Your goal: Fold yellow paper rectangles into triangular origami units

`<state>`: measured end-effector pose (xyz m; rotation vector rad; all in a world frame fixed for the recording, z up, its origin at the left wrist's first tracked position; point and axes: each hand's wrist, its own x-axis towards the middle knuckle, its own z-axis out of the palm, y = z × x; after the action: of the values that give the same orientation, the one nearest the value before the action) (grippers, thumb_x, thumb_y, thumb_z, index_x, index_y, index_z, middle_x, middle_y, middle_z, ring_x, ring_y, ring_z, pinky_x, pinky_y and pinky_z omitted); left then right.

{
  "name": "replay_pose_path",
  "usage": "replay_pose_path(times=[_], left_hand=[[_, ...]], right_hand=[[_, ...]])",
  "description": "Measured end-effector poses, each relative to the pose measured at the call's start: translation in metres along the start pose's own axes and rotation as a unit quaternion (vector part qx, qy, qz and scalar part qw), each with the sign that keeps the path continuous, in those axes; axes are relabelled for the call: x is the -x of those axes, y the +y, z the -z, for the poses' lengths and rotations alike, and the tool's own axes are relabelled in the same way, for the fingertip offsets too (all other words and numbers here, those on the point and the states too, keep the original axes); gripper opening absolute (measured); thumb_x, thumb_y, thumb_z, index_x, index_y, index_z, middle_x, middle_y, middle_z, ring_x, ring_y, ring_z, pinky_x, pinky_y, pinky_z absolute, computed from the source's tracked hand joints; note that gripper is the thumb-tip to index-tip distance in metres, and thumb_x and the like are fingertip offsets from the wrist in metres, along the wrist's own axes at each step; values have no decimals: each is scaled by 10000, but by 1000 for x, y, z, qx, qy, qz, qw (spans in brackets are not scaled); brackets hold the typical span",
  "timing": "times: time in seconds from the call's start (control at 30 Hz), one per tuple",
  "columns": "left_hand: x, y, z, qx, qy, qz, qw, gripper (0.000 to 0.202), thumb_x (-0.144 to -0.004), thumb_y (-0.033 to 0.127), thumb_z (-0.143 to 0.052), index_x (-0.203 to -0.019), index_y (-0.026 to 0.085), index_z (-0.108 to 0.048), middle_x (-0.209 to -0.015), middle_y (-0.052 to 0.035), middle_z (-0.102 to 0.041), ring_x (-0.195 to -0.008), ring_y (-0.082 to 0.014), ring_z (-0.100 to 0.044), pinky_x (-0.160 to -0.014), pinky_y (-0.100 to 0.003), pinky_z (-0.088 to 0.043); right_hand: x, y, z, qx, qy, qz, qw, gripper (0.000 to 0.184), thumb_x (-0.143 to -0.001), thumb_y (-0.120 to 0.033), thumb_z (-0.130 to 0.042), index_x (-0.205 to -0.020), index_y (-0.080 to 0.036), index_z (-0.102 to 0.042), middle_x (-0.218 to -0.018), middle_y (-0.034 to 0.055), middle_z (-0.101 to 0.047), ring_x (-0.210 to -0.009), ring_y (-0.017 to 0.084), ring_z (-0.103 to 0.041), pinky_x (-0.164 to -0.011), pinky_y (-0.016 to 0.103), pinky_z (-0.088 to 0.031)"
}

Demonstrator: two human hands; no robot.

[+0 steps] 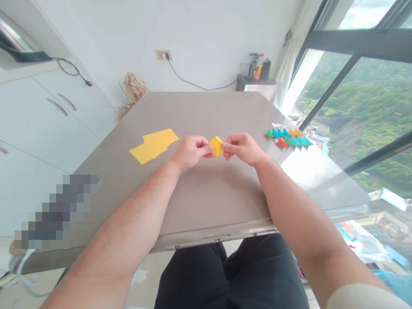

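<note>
Between my two hands is a small folded yellow paper (216,146), shaped like a diamond and held just above the table. My left hand (193,151) pinches its left corner between thumb and fingers. The opposite corner is gripped the same way by my right hand (242,148). To the left of my left hand, several flat sheets of yellow paper (151,146) lie overlapping on the table. Over on the right, folded paper boats (289,138) in green, blue, orange and red stand in two rows.
The grey-brown table (209,113) fills the middle, its front edge close to my lap. A pixelated area (61,210) covers something at the left edge. A window (354,86) is on the right. Bottles (258,68) stand on a small cabinet (257,86) behind the table.
</note>
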<state>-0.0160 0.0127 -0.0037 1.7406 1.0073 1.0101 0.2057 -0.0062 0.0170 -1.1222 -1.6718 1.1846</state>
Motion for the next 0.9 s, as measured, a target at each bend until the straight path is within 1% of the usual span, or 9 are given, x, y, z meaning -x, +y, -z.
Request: replay_pose_path(times=[0.17, 0.27, 0.4, 0.5, 0.57, 0.63, 0.7, 0.77, 0.9], left_hand=[[1, 5, -1, -41, 10, -9, 999, 303, -795, 487, -766, -722, 203, -691, -768, -63, -771, -736, -224, -740, -709, -350, -577], [2, 9, -4, -109, 43, -28, 993, 278, -806, 451, -739, -689, 206, -680, -719, -40, -745, -666, -191, -689, -638, -308, -525], [3, 11, -8, -169, 112, -64, 977, 269, -817, 441, -719, -686, 208, -689, -645, -10, -692, -606, -161, -611, -603, -288, -471], [5, 11, -11, -166, 117, -75, 976, 246, -820, 429, -719, -712, 208, -710, -688, -17, -719, -656, -174, -645, -641, -293, -498], [5, 11, -13, -133, 107, -85, 982, 215, -810, 419, -735, -761, 210, -722, -770, -31, -754, -717, -186, -685, -690, -299, -537], [5, 9, -14, -54, 102, -88, 989, 222, -806, 422, -749, -873, 212, -723, -877, -45, -776, -790, -201, -719, -732, -315, -578], [4, 8, -15, 43, 103, -70, 991, 303, -813, 442, -746, -1010, 216, -701, -926, -54, -776, -832, -218, -737, -724, -343, -613], [2, 7, -15, 113, 103, -38, 988, 358, -818, 446, -745, -1081, 212, -687, -932, -59, -773, -855, -233, -745, -697, -366, -633], [-1, 7, -13, 160, 109, -17, 981, 276, -776, 388, -793, -944, 177, -736, -937, -65, -775, -899, -229, -747, -783, -391, -641]], right_hand=[[1, -2, 0, 16, -1, 11, 1000, 484, -722, -632, -805, -672, -173, -662, -660, 57, -715, -620, 170, -674, -607, 289, -514], [0, 1, -2, 48, 6, 14, 999, 467, -748, -630, -780, -693, -176, -688, -659, 44, -702, -636, 169, -660, -595, 284, -509], [-4, 9, -6, 52, 40, 67, 996, 402, -787, -594, -757, -858, -199, -755, -795, 36, -734, -740, 174, -659, -676, 305, -544], [-7, 14, -9, 31, 69, 106, 992, 372, -802, -569, -750, -854, -201, -759, -873, 43, -750, -773, 172, -657, -728, 323, -553], [-8, 15, -10, 26, 81, 114, 990, 355, -802, -552, -755, -841, -199, -763, -853, 44, -754, -752, 171, -657, -724, 329, -554], [-8, 16, -11, 31, 93, 126, 987, 318, -805, -518, -760, -844, -203, -770, -856, 43, -766, -761, 177, -674, -725, 333, -558], [-8, 17, -13, 39, 107, 150, 982, 251, -821, -461, -752, -841, -213, -775, -912, 43, -785, -822, 191, -704, -744, 334, -566], [-6, 17, -16, 53, 123, 177, 975, 178, -829, -402, -743, -822, -227, -777, -985, 39, -796, -892, 205, -725, -763, 335, -578], [-3, 15, -21, 82, 133, 211, 965, 111, -831, -344, -736, -798, -252, -788, -1053, 29, -798, -927, 215, -738, -773, 349, -599]])
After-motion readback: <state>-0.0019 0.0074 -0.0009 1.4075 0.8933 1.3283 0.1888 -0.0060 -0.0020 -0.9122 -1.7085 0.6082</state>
